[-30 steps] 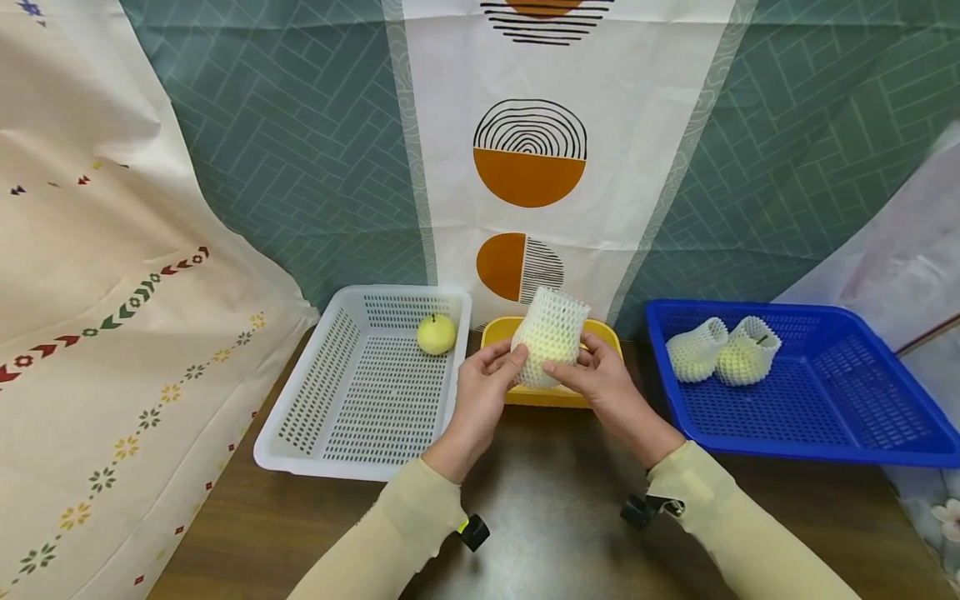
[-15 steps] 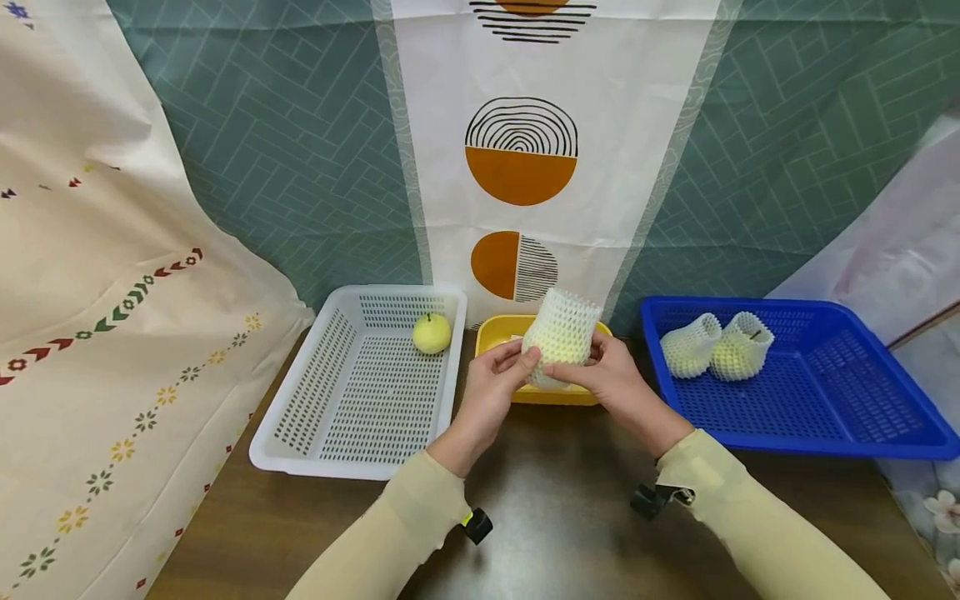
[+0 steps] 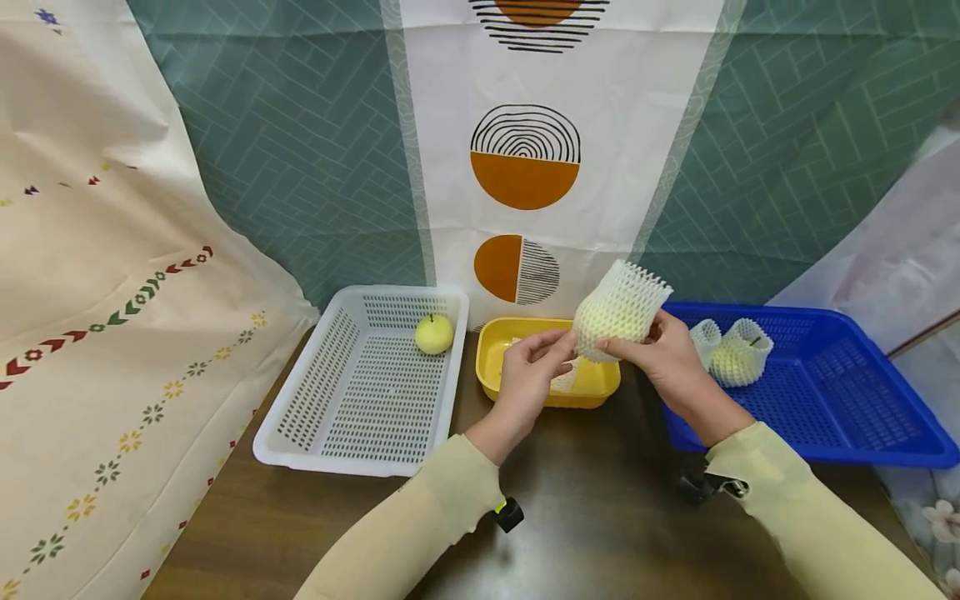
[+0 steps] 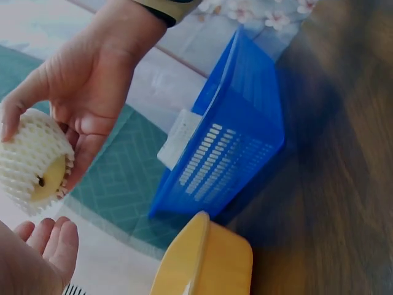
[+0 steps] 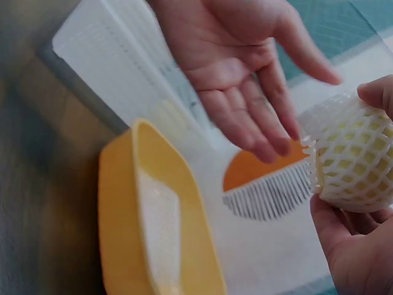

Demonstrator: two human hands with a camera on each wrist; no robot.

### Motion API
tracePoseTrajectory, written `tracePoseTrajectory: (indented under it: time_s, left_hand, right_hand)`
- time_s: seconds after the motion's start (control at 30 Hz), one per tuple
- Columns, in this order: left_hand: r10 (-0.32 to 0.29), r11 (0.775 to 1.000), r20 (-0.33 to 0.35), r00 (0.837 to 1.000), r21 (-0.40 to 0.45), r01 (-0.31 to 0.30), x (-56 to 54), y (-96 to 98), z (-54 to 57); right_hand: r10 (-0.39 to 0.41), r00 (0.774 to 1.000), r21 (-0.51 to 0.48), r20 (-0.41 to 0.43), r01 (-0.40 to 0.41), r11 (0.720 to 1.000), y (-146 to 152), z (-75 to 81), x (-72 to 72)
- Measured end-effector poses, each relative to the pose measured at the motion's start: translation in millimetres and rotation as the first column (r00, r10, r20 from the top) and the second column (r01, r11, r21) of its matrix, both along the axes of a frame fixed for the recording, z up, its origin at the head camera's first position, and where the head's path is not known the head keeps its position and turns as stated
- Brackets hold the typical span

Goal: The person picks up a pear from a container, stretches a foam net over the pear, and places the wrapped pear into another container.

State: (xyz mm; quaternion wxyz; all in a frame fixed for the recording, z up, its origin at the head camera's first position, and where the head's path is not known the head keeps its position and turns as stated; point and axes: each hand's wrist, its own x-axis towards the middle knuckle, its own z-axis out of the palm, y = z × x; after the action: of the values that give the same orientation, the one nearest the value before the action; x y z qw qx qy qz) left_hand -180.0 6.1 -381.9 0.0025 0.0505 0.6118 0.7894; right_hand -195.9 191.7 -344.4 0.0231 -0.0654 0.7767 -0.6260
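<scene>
The right hand [image 3: 678, 367] curls its fingers [image 4: 26, 97] round a net-wrapped pear [image 3: 615, 317] — the left hand [image 3: 527, 375], loosely extended, is just beside it.

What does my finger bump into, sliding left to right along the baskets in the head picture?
White basket, bare fruit inside it towards its right side, left hand, held fruit, right hand, blue basket.

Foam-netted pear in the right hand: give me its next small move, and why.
Probably carry the foam-netted pear over the blue basket: the right hand holds it, the left hand looks open, and another foam-netted pear lies in that basket.
</scene>
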Motion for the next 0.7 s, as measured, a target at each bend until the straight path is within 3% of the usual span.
tracePoseTrajectory:
  time_s: [0.13, 0.33, 0.43, 0.57, 0.7]
  left_hand:
    - [0.010, 0.999, -0.019, 1.000, -0.046, -0.010, -1.0, 15.7, -0.8]
    - [-0.032, 0.981, -0.038, 0.999, -0.192, 0.024, -0.4, 39.3, -3.3]
    - [-0.046, 0.964, -0.041, 0.998, -0.263, 0.034, -0.3, 51.4, -9.1]
    - [-0.064, 0.938, -0.103, 0.993, -0.347, 0.025, 0.3, 70.4, -20.0]
    - [-0.112, 0.912, -0.125, 0.986, -0.407, 0.052, 3.3, 86.8, -31.3]
  right_hand:
    - [-0.060, 0.998, -0.014, -0.012, 0.060, 0.998, 18, 5.8, 0.1]
    - [-0.095, 0.995, 0.062, -0.024, 0.096, 0.993, 48, 6.1, 3.8]
    - [-0.111, 0.993, 0.131, -0.028, 0.114, 0.985, 62, 3.6, 4.2]
    - [-0.141, 0.990, 0.215, -0.029, 0.144, 0.966, 83, 0.2, 4.9]
    - [-0.153, 0.988, 0.251, -0.006, 0.149, 0.956, 104, -2.9, 4.4]
